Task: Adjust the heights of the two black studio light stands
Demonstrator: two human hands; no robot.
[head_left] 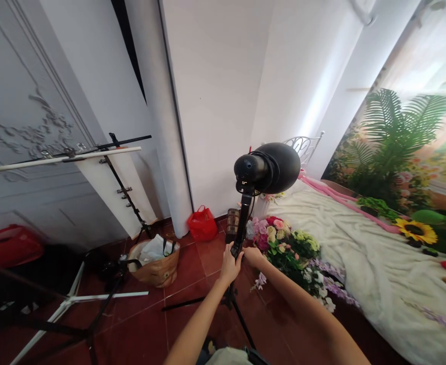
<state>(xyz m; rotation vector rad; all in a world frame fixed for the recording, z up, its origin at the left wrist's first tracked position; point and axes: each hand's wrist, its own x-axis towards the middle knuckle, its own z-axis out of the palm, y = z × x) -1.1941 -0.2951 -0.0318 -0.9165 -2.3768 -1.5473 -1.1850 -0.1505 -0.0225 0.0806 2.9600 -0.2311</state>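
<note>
A black studio light (267,169) with a round reflector sits on top of a black light stand (241,223), its reflector facing right. My left hand (230,264) is wrapped round the stand's pole below the light. Against the pole's right side, at the same height, my right hand (253,257) is closed at the stand's joint; the fingertips are partly hidden, and I cannot make out the exact part they pinch. Below my hands the stand's dark legs spread over the red tiled floor (192,324).
Artificial flowers (279,235) lie right of the stand, beside a bed with a cream blanket (355,253). A red bag (202,224) and a woven basket (156,268) stand to the left. A white-legged stand (68,299) and a backdrop stand (126,190) are further left.
</note>
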